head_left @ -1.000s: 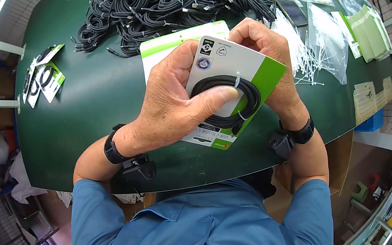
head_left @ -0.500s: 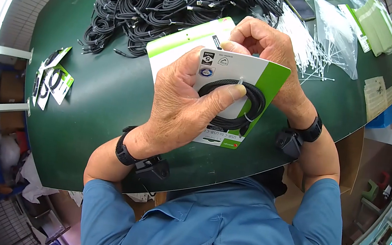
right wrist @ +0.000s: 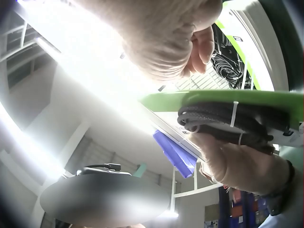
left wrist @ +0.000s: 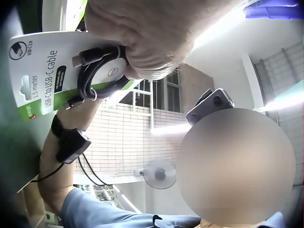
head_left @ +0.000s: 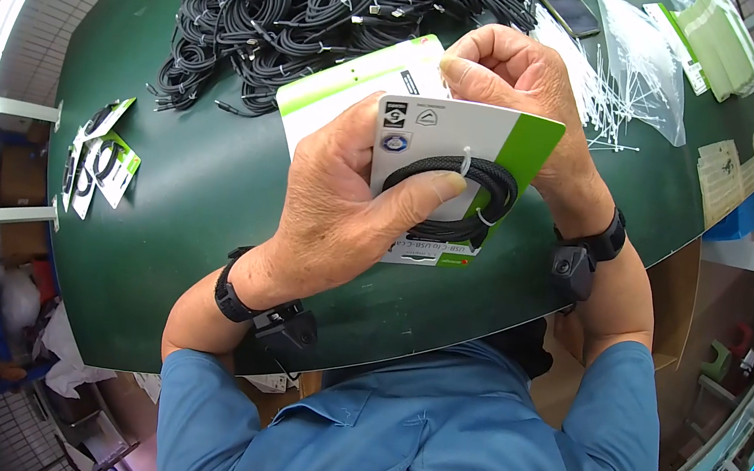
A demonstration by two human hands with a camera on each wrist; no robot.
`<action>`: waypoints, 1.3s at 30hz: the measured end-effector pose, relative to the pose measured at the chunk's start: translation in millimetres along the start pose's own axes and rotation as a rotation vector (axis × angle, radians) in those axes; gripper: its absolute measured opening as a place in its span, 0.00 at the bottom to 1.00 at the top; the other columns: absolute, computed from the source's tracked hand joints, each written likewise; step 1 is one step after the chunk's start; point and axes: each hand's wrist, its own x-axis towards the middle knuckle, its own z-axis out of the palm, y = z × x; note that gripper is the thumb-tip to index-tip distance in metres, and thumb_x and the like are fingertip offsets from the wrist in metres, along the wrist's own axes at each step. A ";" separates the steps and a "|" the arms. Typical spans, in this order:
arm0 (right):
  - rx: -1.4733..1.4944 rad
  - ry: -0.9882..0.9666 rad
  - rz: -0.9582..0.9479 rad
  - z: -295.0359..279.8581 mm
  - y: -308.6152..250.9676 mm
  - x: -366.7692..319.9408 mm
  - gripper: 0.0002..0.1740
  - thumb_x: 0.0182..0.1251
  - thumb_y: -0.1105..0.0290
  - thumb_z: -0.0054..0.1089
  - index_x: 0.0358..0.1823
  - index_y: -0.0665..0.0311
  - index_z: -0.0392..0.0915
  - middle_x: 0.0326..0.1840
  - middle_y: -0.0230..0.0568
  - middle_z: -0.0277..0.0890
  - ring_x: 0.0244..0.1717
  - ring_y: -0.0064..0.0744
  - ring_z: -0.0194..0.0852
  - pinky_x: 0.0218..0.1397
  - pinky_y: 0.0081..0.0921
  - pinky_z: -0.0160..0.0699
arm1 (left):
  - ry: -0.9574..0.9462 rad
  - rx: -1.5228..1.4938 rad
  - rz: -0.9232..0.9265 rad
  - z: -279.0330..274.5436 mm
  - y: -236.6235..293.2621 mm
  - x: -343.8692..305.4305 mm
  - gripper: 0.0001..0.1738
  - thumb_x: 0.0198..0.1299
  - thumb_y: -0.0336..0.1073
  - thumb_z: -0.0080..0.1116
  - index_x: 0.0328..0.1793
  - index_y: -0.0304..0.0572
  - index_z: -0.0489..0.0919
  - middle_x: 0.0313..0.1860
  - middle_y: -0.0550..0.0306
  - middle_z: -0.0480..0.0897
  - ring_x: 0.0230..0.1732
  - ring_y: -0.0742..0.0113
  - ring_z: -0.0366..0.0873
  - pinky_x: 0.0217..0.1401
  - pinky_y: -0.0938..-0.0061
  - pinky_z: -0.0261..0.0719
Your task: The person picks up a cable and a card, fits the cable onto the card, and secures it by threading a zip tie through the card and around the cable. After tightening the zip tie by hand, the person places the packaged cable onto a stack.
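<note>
My left hand grips a white-and-green packaging card, its thumb pressing on a coiled black cable. White cable ties bind the coil on the card's front. Print on the card in the left wrist view reads "USB-C to USB-C cable" and "1.5 meter". Behind the card's upper edge is my right hand, fingers curled and thumb brought to the forefinger; I cannot tell what lies between them. In the right wrist view the right hand hangs over the card's green edge.
A heap of coiled black cables covers the back of the green table. More cards lie in front of it. Loose white cable ties and a plastic bag are at right. Several carded cables sit at left.
The right hand's fingertips have risen away from the card's top edge. The left hand keeps its grip, and the card has tipped slightly. The head view has shifted a little.
</note>
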 end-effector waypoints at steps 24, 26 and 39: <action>0.056 -0.226 0.017 11.9 -20.2 -16.5 0.29 0.75 0.70 0.66 0.72 0.73 0.70 0.61 0.42 0.82 0.59 0.26 0.80 0.64 0.27 0.80 | 0.227 -0.224 0.008 -20.9 7.5 14.6 0.19 0.67 0.25 0.68 0.63 0.31 0.79 0.52 0.52 0.88 0.51 0.70 0.86 0.55 0.74 0.86; 0.042 -0.231 0.014 13.1 -18.0 -18.2 0.28 0.75 0.70 0.66 0.72 0.72 0.71 0.60 0.42 0.82 0.58 0.26 0.80 0.64 0.27 0.80 | 0.234 -0.148 0.020 -21.5 9.7 13.2 0.17 0.65 0.26 0.70 0.58 0.32 0.81 0.48 0.53 0.89 0.47 0.72 0.87 0.51 0.76 0.87; 0.009 -0.224 -0.057 21.0 -2.0 -16.0 0.24 0.76 0.69 0.65 0.68 0.73 0.73 0.58 0.40 0.84 0.56 0.24 0.81 0.63 0.26 0.80 | 0.225 -0.027 -0.031 -30.4 1.8 18.0 0.15 0.62 0.28 0.74 0.52 0.34 0.81 0.43 0.56 0.89 0.42 0.75 0.86 0.47 0.79 0.85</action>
